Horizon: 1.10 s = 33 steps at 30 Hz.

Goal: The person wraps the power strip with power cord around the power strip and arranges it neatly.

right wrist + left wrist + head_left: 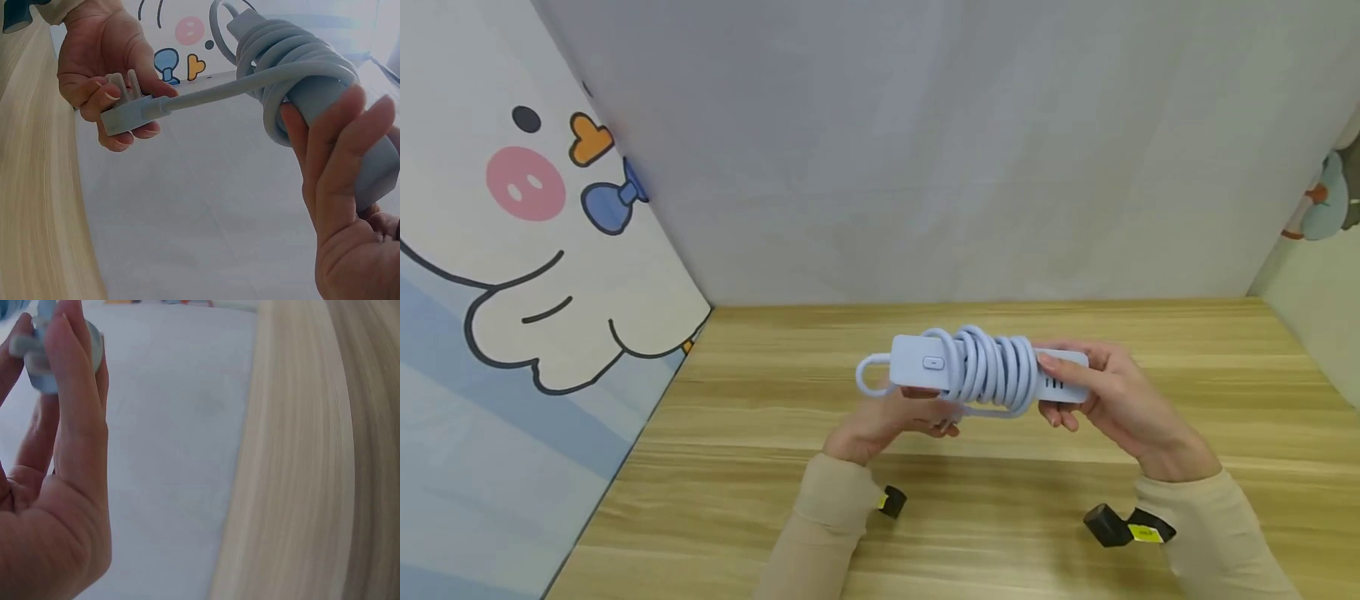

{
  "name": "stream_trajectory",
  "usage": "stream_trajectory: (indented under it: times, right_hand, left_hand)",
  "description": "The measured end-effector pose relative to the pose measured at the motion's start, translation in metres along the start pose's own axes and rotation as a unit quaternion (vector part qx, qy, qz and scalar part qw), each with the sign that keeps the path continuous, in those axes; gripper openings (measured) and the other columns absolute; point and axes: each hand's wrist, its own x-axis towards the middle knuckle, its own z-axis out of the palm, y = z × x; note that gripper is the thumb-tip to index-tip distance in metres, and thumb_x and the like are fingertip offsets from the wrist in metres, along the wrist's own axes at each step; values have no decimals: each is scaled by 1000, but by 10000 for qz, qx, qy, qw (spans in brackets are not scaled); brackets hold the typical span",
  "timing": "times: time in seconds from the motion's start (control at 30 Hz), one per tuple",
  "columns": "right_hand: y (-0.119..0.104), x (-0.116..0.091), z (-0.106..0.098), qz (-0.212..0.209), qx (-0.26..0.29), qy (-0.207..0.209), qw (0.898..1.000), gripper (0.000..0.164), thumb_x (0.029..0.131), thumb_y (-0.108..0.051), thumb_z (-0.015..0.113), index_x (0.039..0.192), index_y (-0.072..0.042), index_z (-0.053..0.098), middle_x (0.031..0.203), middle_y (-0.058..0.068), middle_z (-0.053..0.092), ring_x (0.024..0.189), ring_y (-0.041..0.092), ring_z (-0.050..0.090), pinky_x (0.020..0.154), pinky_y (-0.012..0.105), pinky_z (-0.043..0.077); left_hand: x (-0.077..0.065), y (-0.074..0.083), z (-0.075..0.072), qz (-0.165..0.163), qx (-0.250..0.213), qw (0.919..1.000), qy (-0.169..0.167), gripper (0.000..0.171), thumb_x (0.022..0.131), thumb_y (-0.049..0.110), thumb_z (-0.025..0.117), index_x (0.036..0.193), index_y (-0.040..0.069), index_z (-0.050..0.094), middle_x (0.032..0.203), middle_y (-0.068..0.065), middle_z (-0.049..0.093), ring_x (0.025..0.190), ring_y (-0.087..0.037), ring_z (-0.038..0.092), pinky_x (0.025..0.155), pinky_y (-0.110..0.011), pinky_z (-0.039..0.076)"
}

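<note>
A pale blue power strip (917, 348) is held up over the table, its cord (992, 371) wound several times round its middle. My right hand (1127, 404) grips the strip's right end, thumb on top beside the small ports and fingers underneath. A cord loop sticks out at the left end, near an oval button. Below that end, my left hand (880, 421) pinches the plug (128, 119) on the cord's free end, prongs pointing up in the right wrist view. From there the cord runs straight to the coils. The left wrist view shows the plug blurred between the fingers.
The wood-grain table (737, 467) lies beneath both hands. A pale grey backdrop (925, 167) stands behind it, and a cartoon-printed panel (550, 275) lines the left side. Black wrist cameras (1108, 525) sit at both sleeves.
</note>
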Motion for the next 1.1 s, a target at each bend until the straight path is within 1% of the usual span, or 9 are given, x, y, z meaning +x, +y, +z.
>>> stream_trajectory:
  times: [0.13, 0.23, 0.33, 0.43, 0.5, 0.7, 0.83, 0.97, 1.1]
  right_hand:
    - [-1, 0, -1, 261, -214, -119, 9994, 32, 107, -1, 40, 128, -4, 65, 87, 2, 72, 63, 9, 62, 54, 21, 50]
    - [0, 1, -1, 432, -402, -311, 9978, 33, 107, 0, 42, 130, -4, 65, 86, 1, 72, 63, 9, 62, 52, 21, 50]
    - [2, 2, -3, 545, -574, -510, 9956, 33, 106, 1, 44, 131, -6, 65, 85, 2, 72, 62, 10, 63, 51, 22, 51]
    - [5, 2, -5, 716, -757, -626, 9926, 33, 105, -1, 47, 132, -7, 65, 87, 3, 73, 62, 9, 63, 52, 23, 52]
    - [7, 3, -6, 919, -876, -617, 9900, 32, 105, -3, 49, 133, -7, 65, 87, 4, 73, 62, 9, 64, 53, 24, 52]
    - [15, 6, -13, 1323, -1169, -753, 9814, 35, 105, -9, 53, 137, 1, 60, 90, 6, 75, 64, 10, 65, 55, 24, 53]
    - [20, 8, -17, 1656, -1467, -715, 9726, 38, 105, -14, 56, 137, 6, 57, 91, 10, 75, 68, 14, 69, 58, 26, 56]
    - [30, 11, -18, 2068, -1765, -656, 9601, 40, 103, -21, 61, 134, 5, 60, 93, 13, 74, 72, 20, 72, 63, 32, 61]
    - [48, 13, -22, 2494, -1560, -684, 9533, 43, 101, -23, 64, 132, 6, 61, 94, 14, 75, 74, 19, 74, 67, 34, 62]
  left_hand:
    - [-2, -5, -15, 217, -1183, 9920, -385, 27, 93, -6, 57, 109, 12, 71, 98, -4, 74, 85, -19, 73, 82, -32, 61]
    - [-9, -4, -22, 190, -1376, 9899, -288, 31, 93, -4, 55, 104, 17, 74, 99, 0, 74, 88, -15, 71, 80, -30, 60]
    - [-13, 2, -27, -91, -976, 9950, 190, 28, 95, 1, 54, 115, 6, 73, 99, 3, 73, 88, -11, 67, 75, -25, 57]
    - [-16, 10, -29, -450, -691, 9952, 529, 34, 98, 6, 58, 130, -3, 64, 103, 3, 74, 87, -8, 67, 72, -21, 54]
    - [-17, 14, -30, -468, -679, 9952, 518, 39, 100, 9, 59, 135, -7, 59, 108, 2, 74, 90, -9, 69, 75, -22, 56]
    - [-20, 19, -32, -406, -548, 9973, 279, 44, 108, 29, 50, 132, -6, 62, 126, -8, 69, 98, -20, 74, 84, -29, 59]
    - [-20, 22, -29, -464, 294, 9979, 330, 47, 106, 39, 54, 133, 1, 64, 133, -12, 67, 101, -22, 74, 93, -35, 59]
    - [-15, 19, -22, -583, 1185, 9907, 322, 44, 102, 41, 60, 130, 7, 68, 129, -9, 70, 103, -24, 73, 94, -38, 58]
    - [-8, 7, -15, -924, 1492, 9843, 173, 45, 100, 38, 65, 131, 5, 67, 128, -10, 70, 105, -23, 72, 91, -36, 60]
